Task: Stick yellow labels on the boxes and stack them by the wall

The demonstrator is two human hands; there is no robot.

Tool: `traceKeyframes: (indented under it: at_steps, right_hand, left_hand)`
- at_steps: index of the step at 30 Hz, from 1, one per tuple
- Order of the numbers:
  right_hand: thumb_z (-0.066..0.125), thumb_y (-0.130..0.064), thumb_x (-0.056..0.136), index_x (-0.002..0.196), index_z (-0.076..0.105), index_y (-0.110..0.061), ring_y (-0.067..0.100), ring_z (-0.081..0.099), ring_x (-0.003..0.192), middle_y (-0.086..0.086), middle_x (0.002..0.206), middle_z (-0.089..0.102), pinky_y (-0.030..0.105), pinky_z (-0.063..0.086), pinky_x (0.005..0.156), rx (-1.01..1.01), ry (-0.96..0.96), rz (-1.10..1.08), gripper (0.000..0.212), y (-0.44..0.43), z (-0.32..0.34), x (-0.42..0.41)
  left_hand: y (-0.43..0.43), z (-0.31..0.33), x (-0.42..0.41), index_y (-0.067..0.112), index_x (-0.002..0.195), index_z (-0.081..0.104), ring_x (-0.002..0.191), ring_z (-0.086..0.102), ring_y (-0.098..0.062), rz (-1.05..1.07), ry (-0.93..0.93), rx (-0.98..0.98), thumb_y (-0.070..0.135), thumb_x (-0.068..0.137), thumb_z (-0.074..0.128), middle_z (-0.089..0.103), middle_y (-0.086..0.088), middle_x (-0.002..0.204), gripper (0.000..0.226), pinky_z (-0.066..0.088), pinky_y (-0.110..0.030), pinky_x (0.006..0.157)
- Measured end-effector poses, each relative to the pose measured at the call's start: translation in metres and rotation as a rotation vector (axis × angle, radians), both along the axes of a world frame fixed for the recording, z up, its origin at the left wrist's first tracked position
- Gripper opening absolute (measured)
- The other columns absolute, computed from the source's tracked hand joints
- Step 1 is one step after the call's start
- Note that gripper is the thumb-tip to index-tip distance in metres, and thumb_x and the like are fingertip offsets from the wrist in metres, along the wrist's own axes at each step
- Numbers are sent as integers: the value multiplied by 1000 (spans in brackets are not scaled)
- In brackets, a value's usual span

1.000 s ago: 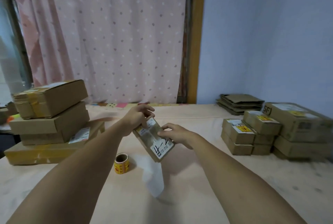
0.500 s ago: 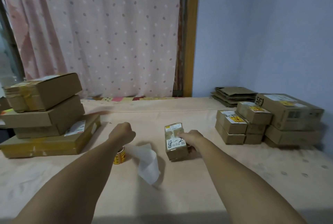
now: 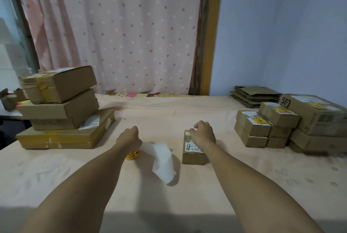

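Note:
A small brown box (image 3: 193,155) with a white handwritten sticker lies on the table (image 3: 187,204) at centre right. My right hand (image 3: 203,133) sits on its far end, fingers curled down onto the top by a small yellow label. My left hand (image 3: 129,138) is curled over the yellow-and-red label roll (image 3: 133,155); its fingertips are hidden. A white backing strip (image 3: 163,160) trails from the roll toward me. Boxes with yellow labels (image 3: 281,118) are stacked at the right by the blue wall (image 3: 281,26).
Three larger unlabelled boxes (image 3: 60,109) are stacked at the left. Flattened cardboard (image 3: 253,94) lies in the far right corner behind the labelled stack. A pink dotted curtain (image 3: 122,35) hangs behind the table.
The small box went from being held up in both hands to lying on the table. My left hand left it and came down onto the label roll; my right hand stayed on it.

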State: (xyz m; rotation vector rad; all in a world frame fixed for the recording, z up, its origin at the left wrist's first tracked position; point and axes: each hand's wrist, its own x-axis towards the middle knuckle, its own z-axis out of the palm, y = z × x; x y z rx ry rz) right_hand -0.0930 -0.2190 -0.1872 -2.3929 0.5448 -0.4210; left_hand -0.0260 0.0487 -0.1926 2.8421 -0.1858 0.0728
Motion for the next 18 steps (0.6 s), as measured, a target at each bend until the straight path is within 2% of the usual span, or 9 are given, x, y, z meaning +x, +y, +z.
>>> traceKeyframes:
  at_steps: [2, 4, 7, 9, 12, 15, 18]
  right_hand:
    - [54, -29, 95, 111, 59, -21, 21, 50, 120, -1, 125, 53, 38, 46, 96, 23, -57, 77, 19, 16, 1, 6]
    - [55, -30, 95, 113, 59, -22, 21, 53, 117, -3, 124, 56, 40, 48, 98, 69, -74, 146, 21, 32, 4, 11]
    - [58, -33, 96, 120, 58, -19, 21, 57, 108, -1, 120, 60, 35, 49, 88, 211, -17, 220, 28, 49, 14, 18]
    - [57, -40, 98, 120, 58, -18, 22, 55, 108, 0, 119, 60, 34, 44, 86, 292, 39, 246, 32, 57, 20, 21]
    - [53, -49, 100, 116, 59, -15, 24, 57, 111, 3, 120, 63, 36, 45, 91, 403, 49, 259, 39, 67, 23, 27]
    - [51, -53, 100, 116, 62, -14, 24, 59, 109, 3, 118, 66, 35, 45, 89, 446, -22, 269, 44, 79, 28, 30]
    - [53, -52, 100, 115, 62, -19, 16, 59, 102, -3, 113, 66, 31, 42, 82, 431, -163, 311, 38, 92, 37, 25]
  left_hand:
    - [5, 0, 4, 17, 116, 51, 95, 56, -27, 4, -22, -116, 16, 90, 57, 53, -6, 107, 27, 51, -36, 73]
    - [12, 1, 7, 20, 118, 56, 96, 60, -25, 0, -32, -312, 19, 90, 62, 63, -7, 112, 29, 54, -36, 72]
    - [18, 12, 5, 16, 116, 60, 95, 68, -23, -76, -34, -567, 13, 89, 72, 74, -5, 101, 29, 61, -42, 74]
    - [20, 24, 3, 11, 117, 61, 90, 70, -18, -112, -55, -661, 11, 88, 75, 76, -5, 95, 32, 60, -40, 72]
    - [19, 43, 0, 9, 116, 63, 84, 71, -16, -156, -49, -769, 11, 87, 77, 76, -3, 89, 32, 56, -36, 70]
    - [14, 64, -2, 9, 116, 64, 90, 71, -24, -172, 4, -928, 13, 89, 77, 76, -12, 95, 31, 51, -34, 72]
    - [6, 78, -1, 9, 116, 63, 86, 65, -21, -115, 9, -1050, 14, 90, 76, 73, -15, 102, 30, 49, -32, 71]
